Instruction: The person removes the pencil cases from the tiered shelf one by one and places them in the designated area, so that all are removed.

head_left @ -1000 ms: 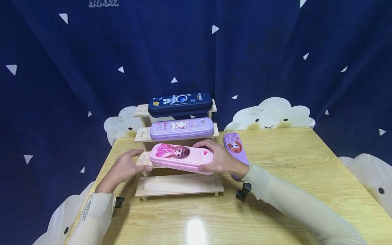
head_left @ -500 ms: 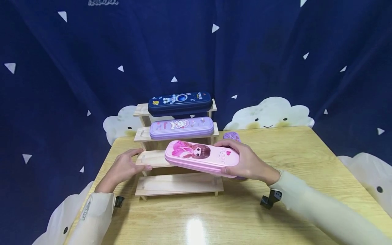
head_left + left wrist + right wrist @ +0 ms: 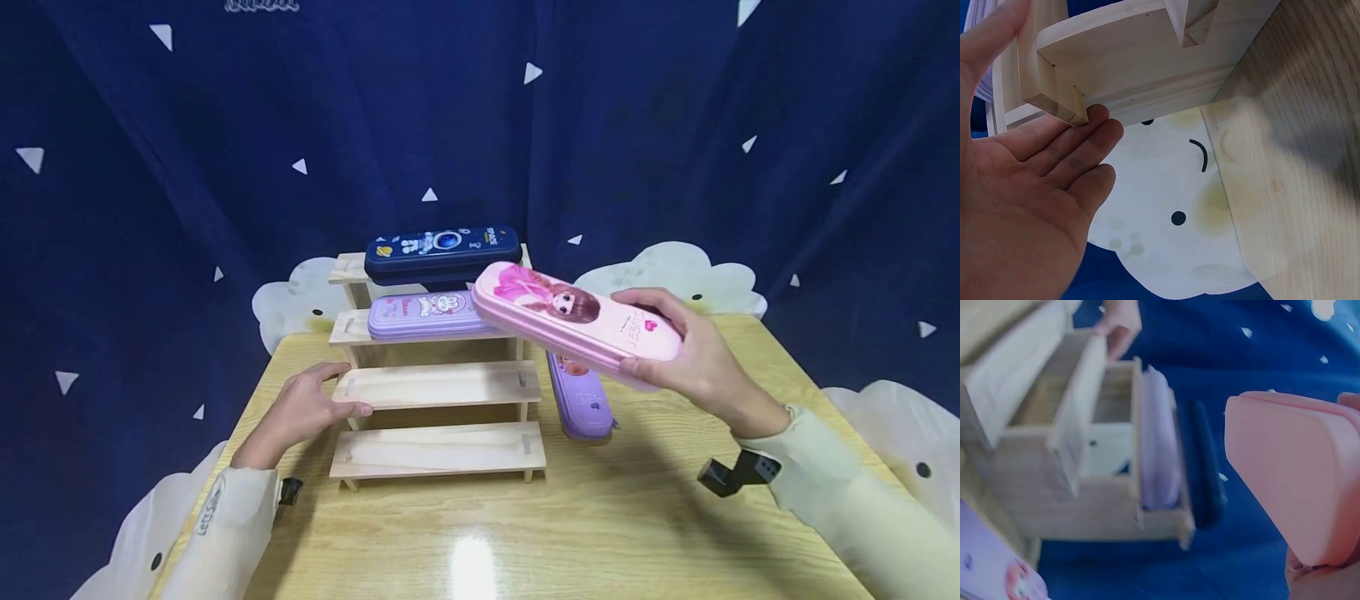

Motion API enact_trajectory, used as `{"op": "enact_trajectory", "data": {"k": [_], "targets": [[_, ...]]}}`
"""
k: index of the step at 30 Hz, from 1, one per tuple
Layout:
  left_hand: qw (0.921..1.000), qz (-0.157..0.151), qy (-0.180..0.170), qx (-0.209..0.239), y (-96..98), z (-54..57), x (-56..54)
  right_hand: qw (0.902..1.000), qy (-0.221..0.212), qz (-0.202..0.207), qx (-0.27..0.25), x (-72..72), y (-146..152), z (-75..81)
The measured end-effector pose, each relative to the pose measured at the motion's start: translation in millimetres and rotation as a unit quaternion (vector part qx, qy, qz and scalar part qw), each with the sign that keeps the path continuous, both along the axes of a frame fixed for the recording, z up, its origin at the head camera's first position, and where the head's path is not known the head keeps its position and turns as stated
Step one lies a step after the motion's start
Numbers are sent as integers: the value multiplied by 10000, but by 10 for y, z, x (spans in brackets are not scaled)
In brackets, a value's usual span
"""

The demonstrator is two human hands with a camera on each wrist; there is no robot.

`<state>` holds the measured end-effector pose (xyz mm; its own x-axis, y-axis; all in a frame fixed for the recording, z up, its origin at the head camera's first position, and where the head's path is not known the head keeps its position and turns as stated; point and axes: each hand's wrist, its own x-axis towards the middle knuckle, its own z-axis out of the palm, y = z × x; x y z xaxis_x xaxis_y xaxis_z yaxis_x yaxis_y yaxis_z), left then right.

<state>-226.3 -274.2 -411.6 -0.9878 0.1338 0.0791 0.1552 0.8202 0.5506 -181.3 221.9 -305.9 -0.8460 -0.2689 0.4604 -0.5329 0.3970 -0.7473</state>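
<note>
My right hand (image 3: pixel 708 367) grips the right end of a pink pencil case (image 3: pixel 555 312) printed with a long-haired doll. The case is raised and tilted, its left end overlapping the lilac rabbit case (image 3: pixel 420 317) in the head view. Its plain pink underside shows in the right wrist view. At the left end of the stepped wooden display rack (image 3: pixel 442 385), my left hand (image 3: pixel 303 408) holds the second tier from the front, thumb on one side and fingers on the other. The left wrist view shows those fingers against the rack's wooden end (image 3: pixel 1054 94).
A navy space pencil case (image 3: pixel 442 254) lies on the rack's top tier, the lilac rabbit case one tier below. A purple doll-print case (image 3: pixel 585 404) lies on the wooden table (image 3: pixel 420 533) right of the rack. A dark blue curtain (image 3: pixel 637 125) hangs behind.
My right hand has lifted the pink pencil case off the second tier from the front and carried it up and right, tilting it. The left hand stays at the rack's end.
</note>
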Motion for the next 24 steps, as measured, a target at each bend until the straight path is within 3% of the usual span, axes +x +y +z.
{"op": "enact_trajectory", "data": {"k": [6, 14, 18, 24], "targets": [[10000, -22, 15, -32, -10, 1, -7, 9962, 63, -774, -401, -23, 227, 134], [10000, -47, -7, -41, -14, 13, -3, 9850, 205, -1520, -793, -167, 416, 36], [10000, -26, -30, -38, -16, 9, 4, 9749, 138, -2028, -903, -272, 462, -52], [10000, -1, -52, -33, -19, -2, 13, 9516, -9, -2897, -1023, -441, 509, -220]]}}
